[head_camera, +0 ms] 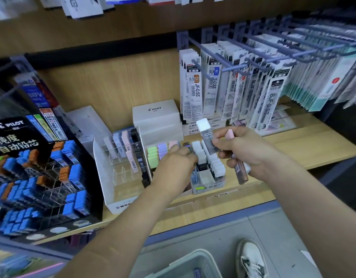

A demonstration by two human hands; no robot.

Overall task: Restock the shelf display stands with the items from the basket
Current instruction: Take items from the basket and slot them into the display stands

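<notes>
Wooden shelf [293, 149] bears the display stand [208, 186]; just above it the right hand [243, 151] pinches a white-capped lead case [208, 137], nearly upright; left hand [175, 159] curls into its slots, grip unclear.

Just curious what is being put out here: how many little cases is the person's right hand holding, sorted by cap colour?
white-capped case: 1
pink-capped case: 1
Total: 2 in the right hand. A white bit under the palm may be a third; that cannot be told.
</notes>
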